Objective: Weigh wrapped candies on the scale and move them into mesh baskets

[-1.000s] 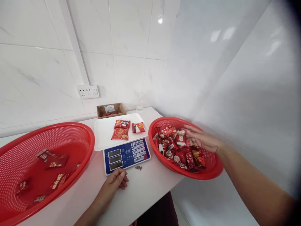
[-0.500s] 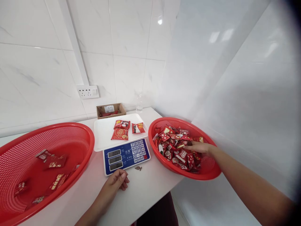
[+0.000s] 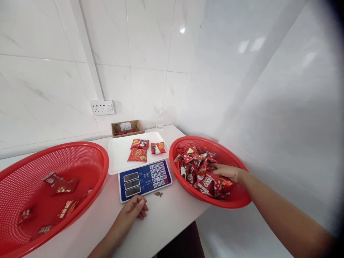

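My right hand [image 3: 227, 172] reaches into the right red basket [image 3: 185, 190], among a heap of small red snack packets [image 3: 205, 182]. Its fingertips are partly hidden by the wrappers, so I cannot tell whether they grip one. My left hand [image 3: 135, 208] rests on the white table at the front edge of a blue-and-white weighing scale [image 3: 146, 177], fingers loosely curled with nothing visible in them. On the scale's white tray [image 3: 118, 154] lie three packets: a red one with a round design [image 3: 137, 155], one touching behind it [image 3: 140, 144], and one apart at the right [image 3: 158, 148].
A larger red basket [image 3: 100, 175] with several packets stands at the left. Behind the tray are a small cardboard box [image 3: 115, 130] and a clear bottle [image 3: 159, 123] near the tiled wall. A small brown scrap [image 3: 158, 194] lies before the scale.
My right hand has shifted slightly within the right basket, and packets around its fingers have moved. My left hand keeps its place by the scale. The view has tilted up a little.
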{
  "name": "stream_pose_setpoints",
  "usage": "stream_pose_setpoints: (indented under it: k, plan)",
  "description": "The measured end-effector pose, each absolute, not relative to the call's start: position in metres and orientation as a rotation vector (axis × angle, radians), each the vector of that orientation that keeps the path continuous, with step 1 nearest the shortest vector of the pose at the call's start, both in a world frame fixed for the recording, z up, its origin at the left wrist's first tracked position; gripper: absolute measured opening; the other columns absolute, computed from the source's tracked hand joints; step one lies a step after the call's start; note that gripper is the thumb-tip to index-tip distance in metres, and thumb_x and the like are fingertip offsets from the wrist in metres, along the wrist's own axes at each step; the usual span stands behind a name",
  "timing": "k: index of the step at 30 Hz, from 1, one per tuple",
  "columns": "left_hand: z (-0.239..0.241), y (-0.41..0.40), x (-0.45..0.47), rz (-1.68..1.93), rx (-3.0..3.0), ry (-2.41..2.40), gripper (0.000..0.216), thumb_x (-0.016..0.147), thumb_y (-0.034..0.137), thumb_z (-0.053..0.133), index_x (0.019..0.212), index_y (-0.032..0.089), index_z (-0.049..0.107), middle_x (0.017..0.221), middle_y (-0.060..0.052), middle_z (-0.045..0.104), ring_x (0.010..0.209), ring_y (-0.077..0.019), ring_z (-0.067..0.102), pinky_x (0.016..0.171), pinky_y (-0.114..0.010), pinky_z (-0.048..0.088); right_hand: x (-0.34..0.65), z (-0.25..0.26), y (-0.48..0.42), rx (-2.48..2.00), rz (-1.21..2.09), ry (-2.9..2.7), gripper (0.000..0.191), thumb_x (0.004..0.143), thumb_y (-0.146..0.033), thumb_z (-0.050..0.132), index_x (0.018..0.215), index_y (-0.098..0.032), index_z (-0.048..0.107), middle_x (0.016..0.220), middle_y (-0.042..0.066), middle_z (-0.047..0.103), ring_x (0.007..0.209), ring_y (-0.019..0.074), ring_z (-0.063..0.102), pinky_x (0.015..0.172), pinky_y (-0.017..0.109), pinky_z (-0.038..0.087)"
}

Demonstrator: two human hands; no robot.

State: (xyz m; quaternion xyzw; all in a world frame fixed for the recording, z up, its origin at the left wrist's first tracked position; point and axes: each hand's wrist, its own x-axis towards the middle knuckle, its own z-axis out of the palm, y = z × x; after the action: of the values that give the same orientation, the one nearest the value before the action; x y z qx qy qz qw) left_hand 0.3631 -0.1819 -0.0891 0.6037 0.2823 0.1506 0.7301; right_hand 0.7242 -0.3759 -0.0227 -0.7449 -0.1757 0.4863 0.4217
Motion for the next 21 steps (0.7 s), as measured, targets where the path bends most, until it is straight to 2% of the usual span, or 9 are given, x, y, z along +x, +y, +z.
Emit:
stream_pose_setpoints:
  k: [4,8,11,14,16,18,21]
  plan:
    - [-0.090,-0.180,0.363,0.316,1.334,0.607,0.041,0.076,0.059,0.056,0.084,0.019,0.057,0.074,0.000,0.059,0.065,-0.0132,0.051,0.063,-0.025,0.040,0.719,-0.014,-0.369,-1.806,1.179,-0.355,0.059,0.068,-0.007,0.064,0.123,-0.018,0.046,0.099,0.010,0.070,0.084,0.0231,0.068,0.072,0.033,0.057]
    - [-0.090,-0.178,0.362,0.277,1.353,0.592,0.043,0.076,0.060,0.056,0.085,0.019,0.056,0.075,0.000,0.059,0.067,-0.0138,0.052,0.064,-0.026,0.041,0.705,0.002,-0.354,-1.774,1.115,-0.307,0.070,0.068,-0.012,0.069,0.130,-0.021,0.038,0.103,0.010,0.068,0.084,0.0233,0.068,0.073,0.035,0.058]
    - [-0.089,-0.178,0.362,0.283,1.355,0.598,0.044,0.075,0.061,0.056,0.085,0.018,0.056,0.076,0.000,0.059,0.067,-0.0142,0.052,0.065,-0.026,0.041,0.691,0.016,-0.341,-1.767,1.053,-0.333,0.072,0.069,-0.019,0.071,0.132,-0.024,0.035,0.112,0.010,0.064,0.092,0.0234,0.066,0.076,0.035,0.057]
    - [-0.089,-0.178,0.361,0.294,1.349,0.613,0.045,0.073,0.062,0.057,0.084,0.018,0.056,0.075,0.000,0.059,0.066,-0.0143,0.053,0.064,-0.026,0.041,0.681,0.028,-0.333,-1.897,0.917,-0.556,0.069,0.072,-0.026,0.069,0.132,-0.025,0.036,0.123,0.011,0.057,0.107,0.0241,0.059,0.086,0.034,0.052]
    - [-0.089,-0.179,0.361,0.302,1.342,0.617,0.044,0.074,0.061,0.057,0.084,0.018,0.057,0.075,0.000,0.059,0.066,-0.0141,0.053,0.064,-0.026,0.041,0.680,0.033,-0.333,-2.097,0.714,-0.793,0.062,0.072,-0.030,0.069,0.128,-0.024,0.042,0.126,0.010,0.056,0.113,0.0260,0.054,0.091,0.035,0.047]
    - [-0.090,-0.178,0.361,0.304,1.337,0.610,0.042,0.076,0.059,0.056,0.085,0.019,0.056,0.075,0.000,0.059,0.067,-0.0139,0.053,0.065,-0.026,0.041,0.681,0.033,-0.337,-2.305,0.534,-0.992,0.050,0.072,-0.031,0.068,0.118,-0.023,0.052,0.120,0.010,0.060,0.111,0.0289,0.054,0.091,0.038,0.045]
    - [-0.089,-0.178,0.361,0.289,1.346,0.597,0.041,0.077,0.059,0.055,0.085,0.019,0.056,0.076,0.000,0.059,0.067,-0.0137,0.053,0.065,-0.026,0.041,0.682,0.023,-0.347,-2.532,0.509,-1.135,0.032,0.069,-0.032,0.067,0.100,-0.022,0.062,0.103,0.010,0.067,0.098,0.0326,0.060,0.082,0.041,0.046]
